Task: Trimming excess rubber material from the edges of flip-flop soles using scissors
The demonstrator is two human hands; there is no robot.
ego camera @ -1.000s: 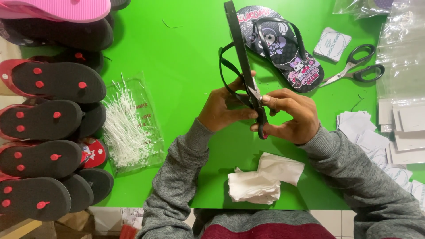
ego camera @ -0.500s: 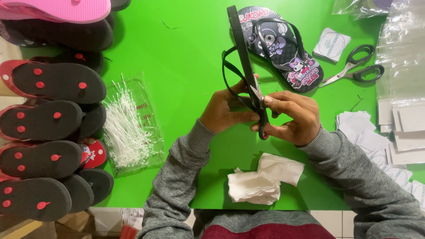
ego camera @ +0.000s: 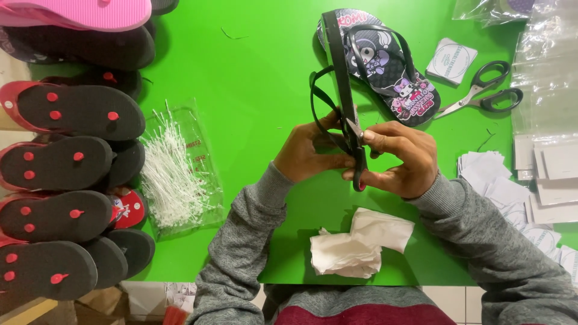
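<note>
1. The left hand [ego camera: 310, 153] is closing its fingers on a black flip-flop [ego camera: 344, 99] held on edge above the middle of the green table [ego camera: 253, 72], thumb pressing near the strap [ego camera: 319, 105].
2. The right hand [ego camera: 400, 157] is gripping the same flip-flop from the other side, fingertips pinching at its lower end, just beside the left hand.
3. A second flip-flop [ego camera: 391, 75], with a cartoon print, is lying flat behind the held one, toward the table's far edge.
4. A crumpled white cloth [ego camera: 361, 244] is lying at the near edge, below the hands.
5. Scissors [ego camera: 481, 96] and a white square pad [ego camera: 451, 60] are sitting near the far right corner.
6. White tags [ego camera: 487, 174] are spreading along the right edge.
7. A bag of white ties [ego camera: 177, 174] is lying left of the hands.
8. Black sandals [ego camera: 66, 162] with red plugs are overlapping along the left edge.
</note>
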